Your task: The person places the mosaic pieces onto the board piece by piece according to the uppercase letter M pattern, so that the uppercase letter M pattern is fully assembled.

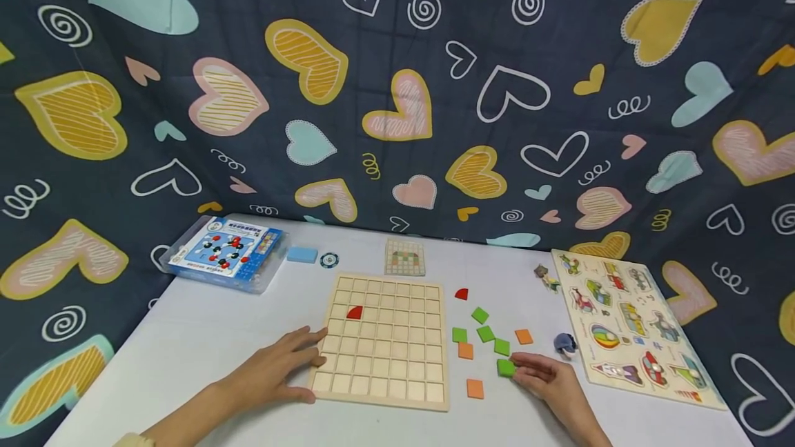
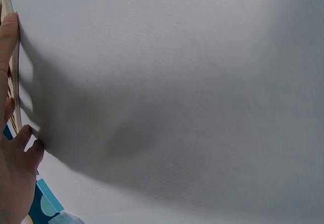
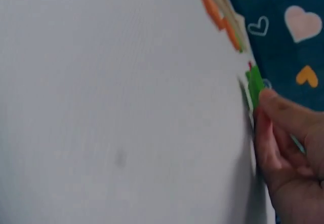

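— Two hands at the near edge of the white table (image 1: 186, 336); what is each doing?

— The left hand (image 1: 276, 371) lies flat with its fingers straight and spread, fingertips pressed against the left rim of the wooden grid board (image 1: 383, 341). The left wrist view shows those fingertips (image 2: 9, 34) touching the board's edge. The right hand (image 1: 549, 379) has its fingers curled, pinching a green square tile (image 1: 506, 367) that sits on the table just right of the board's lower corner.

— Anything else close by?

— An orange tile (image 1: 475, 388) lies just left of the right hand, near the board's bottom edge. Farther back is a loose cluster: another orange tile (image 1: 465, 350), three more green tiles (image 1: 485, 333), a third orange one (image 1: 524, 336), and a small blue-grey piece (image 1: 564, 343) to the right.

— And on the board?

— A single red quarter-circle piece (image 1: 354, 312) in a cell near the upper left. A second red piece (image 1: 461, 294) lies on the table past the board's right edge.

— Beyond that?

— A peg puzzle with vehicle pictures (image 1: 633, 326) along the right side, a small pattern card (image 1: 405, 257) behind the board, a round token (image 1: 328, 260), a light blue block (image 1: 302, 254), and a clear boxed kit (image 1: 225, 252) at the far left. A dark heart-patterned cloth (image 1: 397, 88) hangs behind everything.
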Tool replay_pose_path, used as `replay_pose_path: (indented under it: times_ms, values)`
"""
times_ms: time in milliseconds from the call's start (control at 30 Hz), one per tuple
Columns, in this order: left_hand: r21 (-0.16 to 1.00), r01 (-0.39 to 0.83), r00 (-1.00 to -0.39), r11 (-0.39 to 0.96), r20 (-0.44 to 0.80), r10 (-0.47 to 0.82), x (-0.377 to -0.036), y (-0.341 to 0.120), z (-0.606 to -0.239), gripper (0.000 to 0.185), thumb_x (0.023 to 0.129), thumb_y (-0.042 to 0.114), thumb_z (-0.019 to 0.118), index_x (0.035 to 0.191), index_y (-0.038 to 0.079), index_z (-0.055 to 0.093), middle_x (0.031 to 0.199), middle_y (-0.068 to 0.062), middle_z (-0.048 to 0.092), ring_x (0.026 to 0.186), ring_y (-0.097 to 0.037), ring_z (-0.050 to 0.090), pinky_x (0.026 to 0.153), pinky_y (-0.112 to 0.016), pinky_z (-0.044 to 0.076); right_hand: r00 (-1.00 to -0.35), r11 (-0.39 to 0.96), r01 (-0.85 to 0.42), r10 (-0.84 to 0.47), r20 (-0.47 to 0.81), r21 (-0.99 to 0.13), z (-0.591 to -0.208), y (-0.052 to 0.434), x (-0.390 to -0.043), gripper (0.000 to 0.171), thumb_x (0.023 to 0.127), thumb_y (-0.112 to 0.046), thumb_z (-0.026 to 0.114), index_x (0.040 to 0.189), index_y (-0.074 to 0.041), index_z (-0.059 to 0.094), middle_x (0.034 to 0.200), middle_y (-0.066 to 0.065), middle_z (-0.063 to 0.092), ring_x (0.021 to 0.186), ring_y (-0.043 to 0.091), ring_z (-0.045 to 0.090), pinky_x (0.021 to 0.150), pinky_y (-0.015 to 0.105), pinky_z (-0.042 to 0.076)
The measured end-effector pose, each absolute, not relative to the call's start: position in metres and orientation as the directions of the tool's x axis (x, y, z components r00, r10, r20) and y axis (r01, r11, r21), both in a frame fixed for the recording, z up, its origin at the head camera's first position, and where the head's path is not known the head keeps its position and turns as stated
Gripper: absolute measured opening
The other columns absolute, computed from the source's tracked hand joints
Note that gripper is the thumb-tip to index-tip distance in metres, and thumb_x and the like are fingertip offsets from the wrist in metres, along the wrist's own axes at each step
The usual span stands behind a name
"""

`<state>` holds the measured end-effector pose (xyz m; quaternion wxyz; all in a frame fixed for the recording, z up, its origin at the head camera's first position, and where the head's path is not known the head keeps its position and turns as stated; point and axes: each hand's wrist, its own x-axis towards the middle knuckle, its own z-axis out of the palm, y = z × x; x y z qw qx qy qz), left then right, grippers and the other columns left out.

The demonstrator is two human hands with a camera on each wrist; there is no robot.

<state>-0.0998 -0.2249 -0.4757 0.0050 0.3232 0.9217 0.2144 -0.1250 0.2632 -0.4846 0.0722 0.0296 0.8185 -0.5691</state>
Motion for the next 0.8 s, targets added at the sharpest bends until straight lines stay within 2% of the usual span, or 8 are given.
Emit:
replay_pose_path:
  times_ms: [133,367,800]
  values:
    - [0.411,0.583,-0.796,0.701,0.119,0.593,-0.101,-0.225,-0.473,0.05,0.079,0.061,0.062,0.112,0.022,0.064,0.144,-0.012,0.045,0.127,-0.045,0.041,0.082,-0.06,0.05,-0.992,0.293,0.129,0.035,-0.124,-0.947,-0.48,0.253,-0.127,0.039,0.08,0.007,0.071,0.116,0.014,0.06,0.114,0.025,0.065,0.086,0.009,0.069,0.078,0.021,0.055]
    - [0.446,0.562,-0.803,0.696,0.093,0.589,-0.102,-0.225,-0.47,0.049,0.078,0.06,0.063,0.11,0.023,0.064,0.145,-0.012,0.043,0.128,-0.046,0.039,0.082,-0.062,0.049,-0.99,0.214,0.138,0.052,-0.13,-0.967,-0.472,0.233,-0.135,0.039,0.082,0.008,0.069,0.118,0.015,0.058,0.115,0.026,0.064,0.086,0.009,0.069,0.077,0.022,0.055]
    - [0.476,0.534,-0.816,0.699,0.074,0.573,-0.101,-0.223,-0.472,0.049,0.077,0.06,0.065,0.11,0.024,0.064,0.146,-0.011,0.042,0.13,-0.046,0.037,0.085,-0.065,0.046,-0.994,0.191,0.1,-0.026,-0.107,-0.976,-0.471,0.185,-0.157,0.035,0.08,0.004,0.073,0.114,0.008,0.064,0.112,0.019,0.068,0.089,0.016,0.069,0.075,0.021,0.055]
